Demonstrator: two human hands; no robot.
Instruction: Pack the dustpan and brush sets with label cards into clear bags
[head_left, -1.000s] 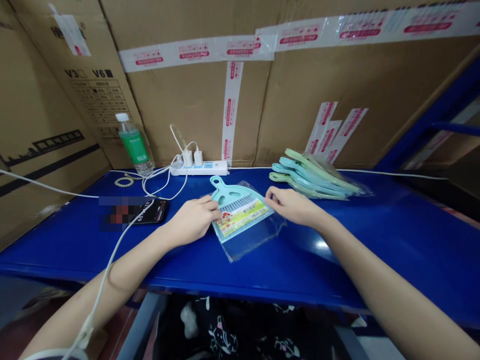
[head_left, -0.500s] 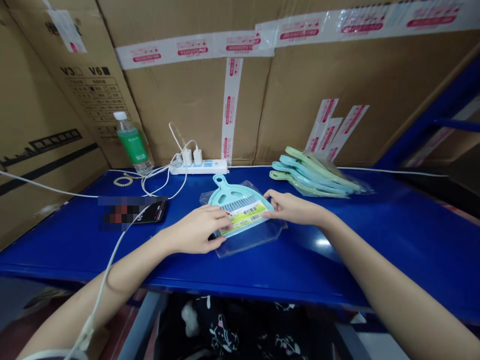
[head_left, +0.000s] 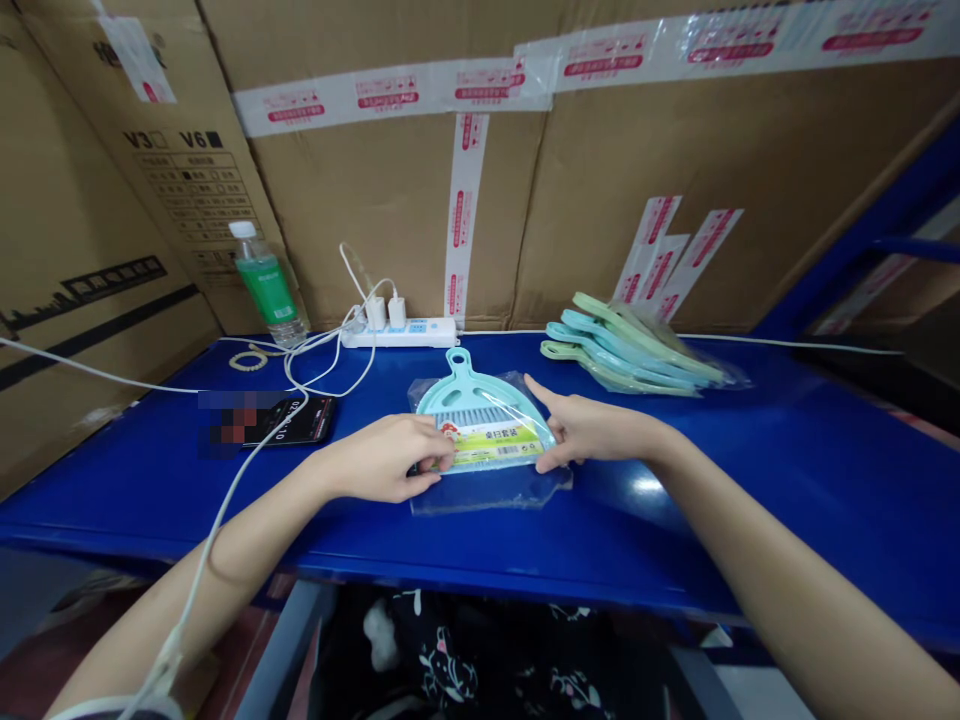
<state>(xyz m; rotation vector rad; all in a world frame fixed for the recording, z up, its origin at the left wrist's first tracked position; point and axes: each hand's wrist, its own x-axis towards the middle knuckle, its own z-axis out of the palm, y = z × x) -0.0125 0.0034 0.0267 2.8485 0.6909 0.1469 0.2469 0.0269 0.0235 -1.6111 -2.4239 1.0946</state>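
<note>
Pale-teal plastic dustpan (head_left: 476, 395) lies flat in a clear plastic bag (head_left: 487, 496) mid-worktop (head_left: 750, 480), left hand (head_left: 382, 458) curled at its left edge, grip unconfirmed, right hand (head_left: 592, 432) open, spanning its right edge.

Soft light, glare on bench (head_left: 645, 487), bowed edges

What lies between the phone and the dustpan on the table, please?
In the head view, the left hand lies between the phone and the dustpan, its fingers on the dustpan's plastic bag.

Bagged dustpans (head_left: 634, 360) obstruct the back right
</note>
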